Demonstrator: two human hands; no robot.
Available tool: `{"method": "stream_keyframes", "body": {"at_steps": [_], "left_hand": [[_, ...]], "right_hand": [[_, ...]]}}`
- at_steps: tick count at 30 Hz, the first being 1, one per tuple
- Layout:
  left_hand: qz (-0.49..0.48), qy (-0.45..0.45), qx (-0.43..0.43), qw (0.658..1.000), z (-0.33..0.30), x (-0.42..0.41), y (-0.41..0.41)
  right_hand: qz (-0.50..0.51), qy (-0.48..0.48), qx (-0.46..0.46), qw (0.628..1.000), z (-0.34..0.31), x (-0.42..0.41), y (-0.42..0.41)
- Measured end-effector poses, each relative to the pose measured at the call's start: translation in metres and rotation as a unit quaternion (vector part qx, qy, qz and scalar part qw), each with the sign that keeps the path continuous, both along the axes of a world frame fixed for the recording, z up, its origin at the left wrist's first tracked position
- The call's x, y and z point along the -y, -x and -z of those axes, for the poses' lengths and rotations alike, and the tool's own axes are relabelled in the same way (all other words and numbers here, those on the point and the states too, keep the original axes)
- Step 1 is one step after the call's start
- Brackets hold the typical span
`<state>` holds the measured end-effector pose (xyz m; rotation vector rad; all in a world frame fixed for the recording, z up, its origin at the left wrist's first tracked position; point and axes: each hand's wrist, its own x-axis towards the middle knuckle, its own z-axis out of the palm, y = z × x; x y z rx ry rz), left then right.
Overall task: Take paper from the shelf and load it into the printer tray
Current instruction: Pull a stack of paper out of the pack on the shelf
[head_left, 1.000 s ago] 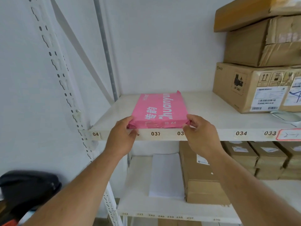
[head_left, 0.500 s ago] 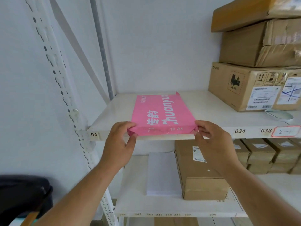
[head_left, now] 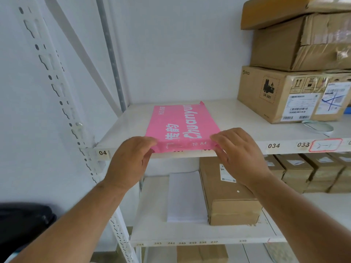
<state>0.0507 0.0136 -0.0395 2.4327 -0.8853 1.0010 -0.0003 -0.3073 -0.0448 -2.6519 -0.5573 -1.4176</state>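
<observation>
A pink wrapped pack of A4 paper [head_left: 182, 124] lies flat on the white upper shelf [head_left: 237, 114], its near end hanging slightly over the shelf's front edge. My left hand [head_left: 131, 162] grips the pack's near left corner, thumb on top and fingers underneath. On the near right corner my right hand [head_left: 239, 154] holds the same way. No printer is in view.
Stacked cardboard boxes [head_left: 292, 92] fill the right of the upper shelf, with a tape roll [head_left: 319, 127] in front. The lower shelf [head_left: 152, 215] holds a white paper stack [head_left: 186, 196] and a brown box [head_left: 229, 196]. A perforated upright [head_left: 62, 103] stands left; a black object [head_left: 20, 224] sits bottom left.
Both hands have slid the pink pack toward me along the shelf; its near end now covers the front edge labels. Their hold on the near corners looks tighter.
</observation>
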Motion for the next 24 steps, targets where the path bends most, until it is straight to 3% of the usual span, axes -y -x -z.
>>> {"method": "stream_keyframes", "body": {"at_steps": [3, 11, 18, 24], "left_hand": [[0.003, -0.041, 0.025, 0.999, -0.006, -0.002, -0.001], [0.013, 0.043, -0.024, 0.999, -0.008, 0.001, -0.002], [0.022, 0.046, -0.026, 0.998, -0.009, 0.001, 0.0], [0.024, 0.045, -0.03, 0.998, -0.009, 0.0, -0.001]], "right_hand": [[-0.017, 0.022, 0.015, 0.999, -0.001, 0.002, -0.003], [-0.044, 0.032, -0.013, 0.998, -0.001, 0.008, -0.003], [-0.045, 0.085, 0.035, 0.995, 0.004, 0.013, -0.006], [-0.055, 0.075, 0.019, 0.996, -0.003, 0.011, -0.009]]}}
